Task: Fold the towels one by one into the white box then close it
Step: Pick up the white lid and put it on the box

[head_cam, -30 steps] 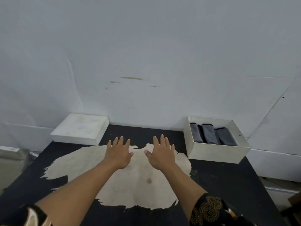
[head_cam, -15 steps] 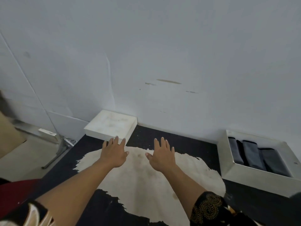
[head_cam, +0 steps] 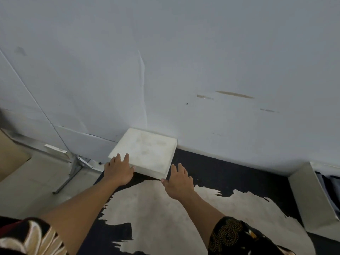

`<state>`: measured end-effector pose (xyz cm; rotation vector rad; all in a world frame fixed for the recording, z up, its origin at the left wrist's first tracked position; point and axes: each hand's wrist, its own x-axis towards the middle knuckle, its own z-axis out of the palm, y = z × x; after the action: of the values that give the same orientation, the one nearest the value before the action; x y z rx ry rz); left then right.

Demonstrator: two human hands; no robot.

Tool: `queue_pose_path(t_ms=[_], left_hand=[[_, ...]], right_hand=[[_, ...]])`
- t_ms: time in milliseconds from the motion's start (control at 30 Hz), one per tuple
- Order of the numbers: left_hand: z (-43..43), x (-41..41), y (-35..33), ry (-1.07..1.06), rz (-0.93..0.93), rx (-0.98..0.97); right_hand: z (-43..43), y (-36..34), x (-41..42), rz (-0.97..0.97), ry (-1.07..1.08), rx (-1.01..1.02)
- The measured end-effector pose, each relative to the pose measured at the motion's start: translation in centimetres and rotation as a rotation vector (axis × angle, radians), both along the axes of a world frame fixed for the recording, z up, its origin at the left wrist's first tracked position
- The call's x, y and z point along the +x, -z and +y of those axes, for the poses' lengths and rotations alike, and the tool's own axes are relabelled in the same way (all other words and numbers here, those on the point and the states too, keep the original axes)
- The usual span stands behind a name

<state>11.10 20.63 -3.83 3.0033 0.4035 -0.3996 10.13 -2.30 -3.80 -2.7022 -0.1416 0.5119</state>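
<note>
The white lid (head_cam: 147,151) lies flat at the table's far left corner, against the wall. My left hand (head_cam: 118,170) rests at its near left corner, fingers straight over the top and thumb against the front edge. My right hand (head_cam: 178,181) is at the lid's near right corner, fingers straight, thumb touching that corner. The white box (head_cam: 312,201) stands at the right edge of the view, with dark folded towels (head_cam: 331,188) partly visible inside it.
The table (head_cam: 220,172) is black with a large worn pale patch in the middle. A white wall rises right behind it. To the left, below the table, are a tiled floor and a metal stand (head_cam: 77,166).
The view has swung left, so the box slid to the right edge. Both hands moved forward from the pale patch to the lid's near corners.
</note>
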Motion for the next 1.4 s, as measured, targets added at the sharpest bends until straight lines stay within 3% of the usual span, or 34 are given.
queue_pose_path(t_ms=[267, 400, 600, 833, 1000, 1233, 1400], left_hand=[[6.4, 4.6, 2.6, -0.122, 0.088, -0.139], [7.8, 6.3, 3.8, -0.178, 0.127, -0.228], [8.1, 8.1, 5.5, -0.283, 0.054, -0.352], [7.9, 7.7, 5.9, -0.508, 0.109, -0.442], [6.0, 6.2, 6.2, -0.635, -0.007, -0.729], [3.5, 2.8, 5.0, -0.661, -0.051, -0.912], [0.1, 0.3, 2.3, -0.589, -0.151, -0.992]], right_hand=[[3.6, 3.2, 3.9, 0.06, 0.042, 0.025], [4.5, 3.9, 5.2, 0.134, 0.084, 0.161], [4.8, 5.1, 7.4, 0.243, 0.399, 0.459], [3.5, 6.3, 7.6, 0.255, 0.517, 0.557], [1.8, 6.7, 6.7, 0.206, 0.541, 0.611], [-1.9, 6.1, 4.5, 0.19, 0.557, 0.652], [-6.7, 3.6, 1.7, 0.182, 0.566, 0.811]])
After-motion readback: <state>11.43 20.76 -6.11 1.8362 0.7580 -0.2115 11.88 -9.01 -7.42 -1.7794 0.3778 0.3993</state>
